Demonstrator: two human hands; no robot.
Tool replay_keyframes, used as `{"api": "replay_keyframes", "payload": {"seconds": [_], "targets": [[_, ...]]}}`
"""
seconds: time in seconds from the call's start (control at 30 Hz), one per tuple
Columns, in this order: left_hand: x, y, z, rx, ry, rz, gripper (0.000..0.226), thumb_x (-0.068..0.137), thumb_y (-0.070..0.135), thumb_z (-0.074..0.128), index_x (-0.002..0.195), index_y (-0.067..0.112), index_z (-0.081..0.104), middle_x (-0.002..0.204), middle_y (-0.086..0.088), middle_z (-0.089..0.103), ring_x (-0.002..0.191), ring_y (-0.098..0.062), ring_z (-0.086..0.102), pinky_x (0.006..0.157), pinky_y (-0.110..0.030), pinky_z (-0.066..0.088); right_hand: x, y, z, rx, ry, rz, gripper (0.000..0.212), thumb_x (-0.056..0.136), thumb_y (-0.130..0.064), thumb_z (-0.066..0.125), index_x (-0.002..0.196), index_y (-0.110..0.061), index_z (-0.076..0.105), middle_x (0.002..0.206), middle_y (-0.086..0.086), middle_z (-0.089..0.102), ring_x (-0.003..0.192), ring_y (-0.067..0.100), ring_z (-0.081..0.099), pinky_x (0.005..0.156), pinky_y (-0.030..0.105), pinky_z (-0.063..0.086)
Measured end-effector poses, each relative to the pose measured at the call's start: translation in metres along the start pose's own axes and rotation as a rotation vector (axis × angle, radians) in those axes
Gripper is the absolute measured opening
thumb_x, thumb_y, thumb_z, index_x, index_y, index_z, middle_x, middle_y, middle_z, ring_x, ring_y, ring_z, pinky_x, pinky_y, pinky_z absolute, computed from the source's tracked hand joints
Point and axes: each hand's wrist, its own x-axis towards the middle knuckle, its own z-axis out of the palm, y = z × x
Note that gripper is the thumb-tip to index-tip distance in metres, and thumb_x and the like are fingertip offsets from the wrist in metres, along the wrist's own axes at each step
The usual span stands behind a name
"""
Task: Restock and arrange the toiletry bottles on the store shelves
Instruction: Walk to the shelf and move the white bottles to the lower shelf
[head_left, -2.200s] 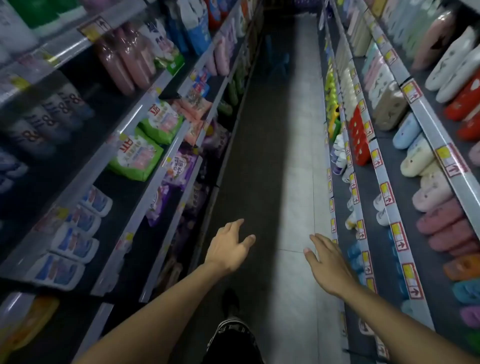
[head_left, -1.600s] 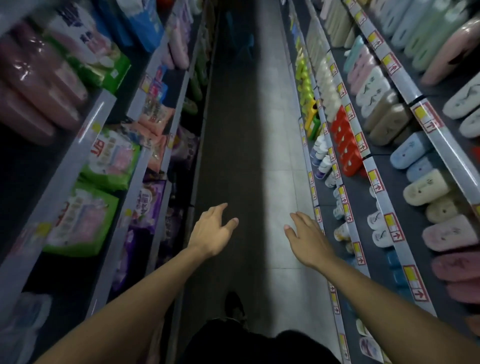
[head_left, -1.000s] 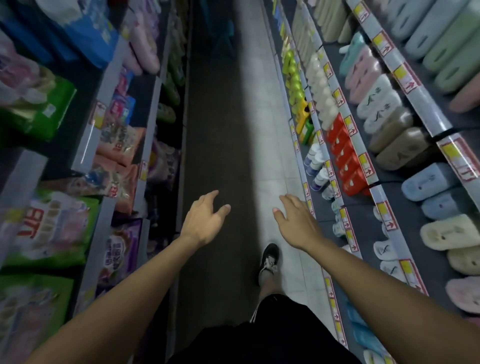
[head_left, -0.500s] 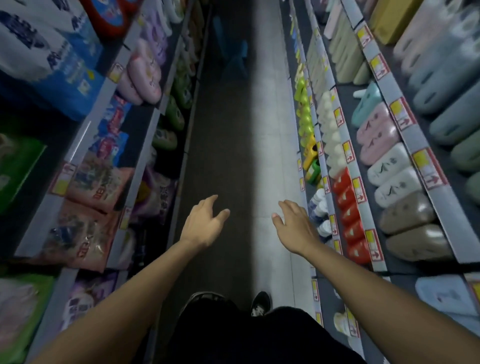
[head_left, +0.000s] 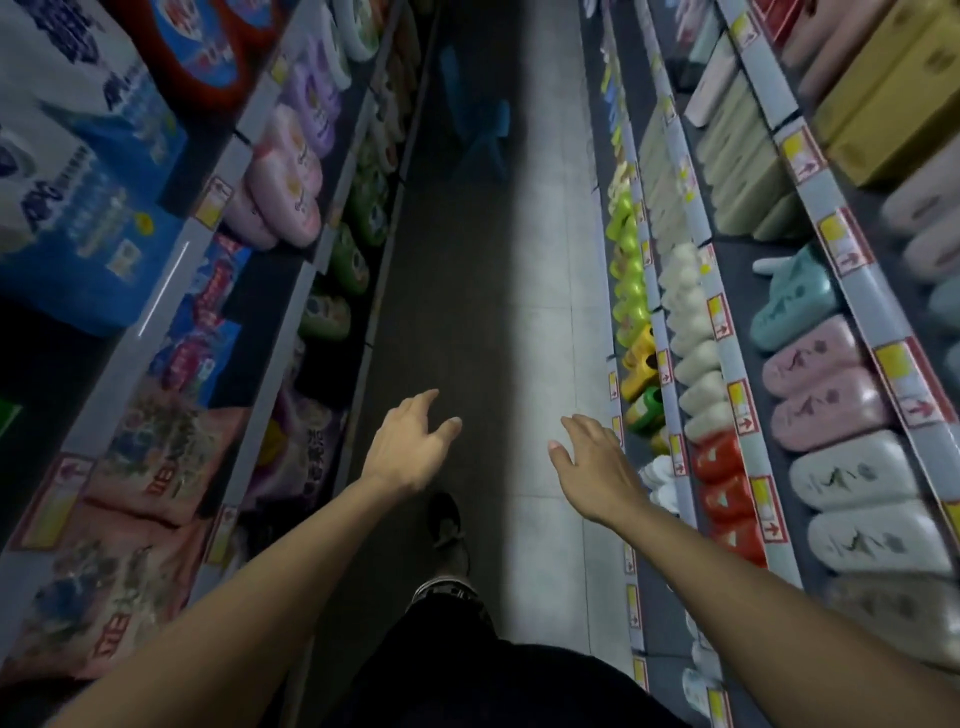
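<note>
— So, are the hands holding anything?

— No. The left hand (head_left: 410, 452) and right hand (head_left: 597, 467) both hang over the aisle floor (head_left: 545, 322), fingers spread and loose.

— And the toiletry bottles?

— I can't pick any out for certain; the pink pouches (head_left: 280, 176) on the left shelf (head_left: 223, 202) come closest. Those would probably feel soft, heavy and slippery, so I'd take one around the middle with a whole-hand grip.
</note>
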Motion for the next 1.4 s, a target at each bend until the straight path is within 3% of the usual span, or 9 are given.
{"api": "replay_keyframes", "payload": {"seconds": [0.27,0.53,0.87,1.4], "targets": [[0.139,0.007,-0.074,-0.016,-0.059,0.006,0.074,0.093,0.060,0.045,0.157,0.022,0.038,0.158,-0.001,0.044,0.146,-0.023,0.040,0.118,-0.048,0.037,0.134,-0.065,-0.046,-0.038,0.013,0.051,0.059,0.109,-0.045,0.035,0.161,-0.017,0.033,0.168,0.002,0.029,0.154,0.023,0.025,0.121,0.040,0.030],[0.253,0.025,-0.120,0.039,-0.086,0.047,0.065,0.100,0.052,0.049,0.157,0.023,0.038,0.161,0.000,0.041,0.149,-0.022,0.035,0.119,-0.043,0.034,0.238,-0.101,-0.086,-0.007,0.044,0.095,0.058,0.110,-0.046,0.032,0.160,-0.017,0.035,0.167,0.001,0.031,0.153,0.024,0.026,0.121,0.040,0.027],[0.405,0.077,-0.132,0.096,-0.099,0.058,0.063,0.101,0.051,0.047,0.157,0.023,0.038,0.161,-0.001,0.041,0.149,-0.023,0.034,0.119,-0.044,0.033,0.378,-0.083,-0.131,0.028,0.024,0.117,0.058,0.110,-0.045,0.033,0.161,-0.017,0.033,0.168,0.000,0.028,0.153,0.023,0.023,0.122,0.041,0.029],[0.657,0.238,-0.142,0.128,-0.046,0.012,0.060,0.103,0.052,0.045,0.155,0.022,0.041,0.158,-0.004,0.044,0.146,-0.026,0.038,0.118,-0.044,0.034,0.643,-0.033,-0.276,0.066,-0.012,0.042,0.057,0.109,-0.043,0.037,0.158,-0.015,0.038,0.166,0.003,0.033,0.153,0.024,0.026,0.123,0.041,0.028]]}}
